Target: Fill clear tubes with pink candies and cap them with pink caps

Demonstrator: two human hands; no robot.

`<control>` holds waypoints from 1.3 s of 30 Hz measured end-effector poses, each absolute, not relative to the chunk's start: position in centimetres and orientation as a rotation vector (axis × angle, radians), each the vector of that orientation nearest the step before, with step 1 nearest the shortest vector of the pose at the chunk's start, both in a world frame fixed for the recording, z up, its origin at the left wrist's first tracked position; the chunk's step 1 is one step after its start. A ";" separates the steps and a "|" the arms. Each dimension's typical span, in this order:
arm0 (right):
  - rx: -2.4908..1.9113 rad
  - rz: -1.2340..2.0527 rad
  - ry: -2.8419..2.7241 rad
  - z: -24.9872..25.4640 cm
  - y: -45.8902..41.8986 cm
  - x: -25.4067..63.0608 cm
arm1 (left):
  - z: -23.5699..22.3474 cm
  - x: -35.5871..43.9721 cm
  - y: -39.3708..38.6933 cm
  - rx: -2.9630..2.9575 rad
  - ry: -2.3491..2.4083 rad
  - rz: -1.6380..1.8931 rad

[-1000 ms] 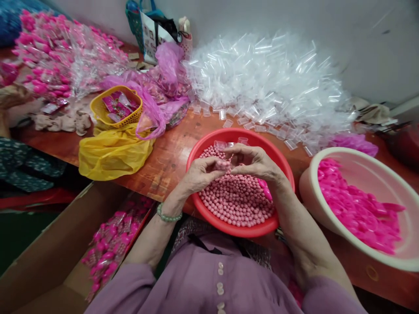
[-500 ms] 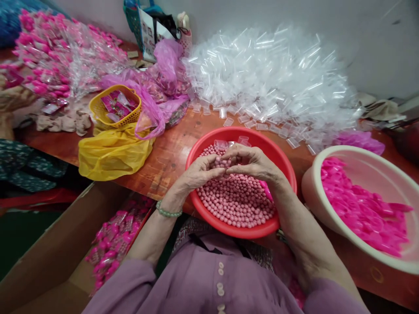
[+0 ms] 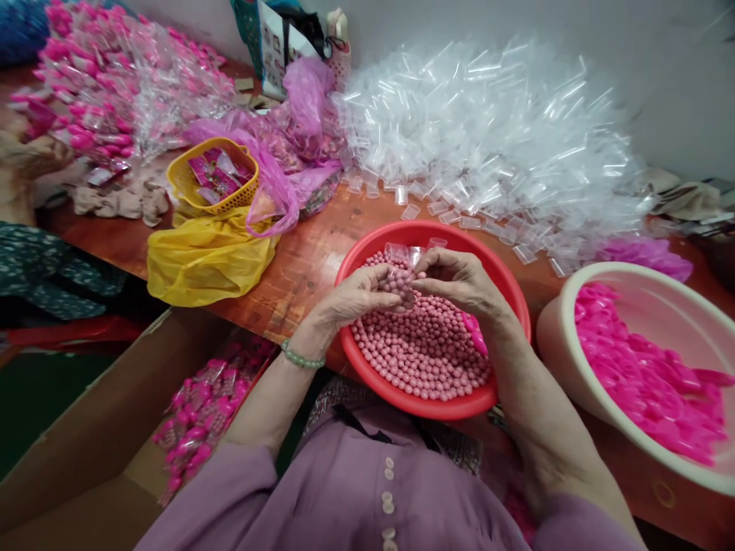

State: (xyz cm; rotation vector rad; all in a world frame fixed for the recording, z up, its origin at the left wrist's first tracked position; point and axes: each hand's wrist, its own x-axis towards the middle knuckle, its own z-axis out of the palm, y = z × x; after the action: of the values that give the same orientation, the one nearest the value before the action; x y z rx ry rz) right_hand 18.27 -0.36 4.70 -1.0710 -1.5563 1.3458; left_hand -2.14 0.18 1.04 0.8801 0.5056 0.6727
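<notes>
My left hand (image 3: 363, 295) is closed around a clear plastic tube (image 3: 399, 288) filled with round pink beads, held above the red basin. At the tube's right end, my right hand (image 3: 459, 285) has its thumb and fingertips pinched, with a pink bead showing at the tips. Under both hands, loose pink beads (image 3: 419, 352) cover the bottom of the red basin (image 3: 396, 396). A few clear tubes (image 3: 396, 251) lie at the basin's far side. Bright pink plastic pieces (image 3: 474, 334) rest inside it, partly hidden by my right wrist.
A big heap of clear tubes (image 3: 488, 138) lies behind the basin. On the right stands a white tub (image 3: 566, 321) of pink parts. To the left are a yellow basket (image 3: 178, 180), a yellow bag (image 3: 210, 264) and a co-worker's hand (image 3: 34, 157). Below sits a cardboard box (image 3: 86, 451).
My right hand has drawn slightly back from the tube, so more of the bead-filled tube shows in my left hand. The whole view has shifted a little.
</notes>
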 end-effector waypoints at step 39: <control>-1.064 1.137 -1.925 3.9 0.3 19.0 | 0.9 -2.5 0.7 0.851 0.366 0.614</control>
State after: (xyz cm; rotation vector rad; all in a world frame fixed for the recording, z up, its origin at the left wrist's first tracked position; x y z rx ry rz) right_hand 18.95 0.33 3.92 -1.0635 -1.9253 1.1370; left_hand -2.53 0.69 0.91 0.8514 0.3663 0.6137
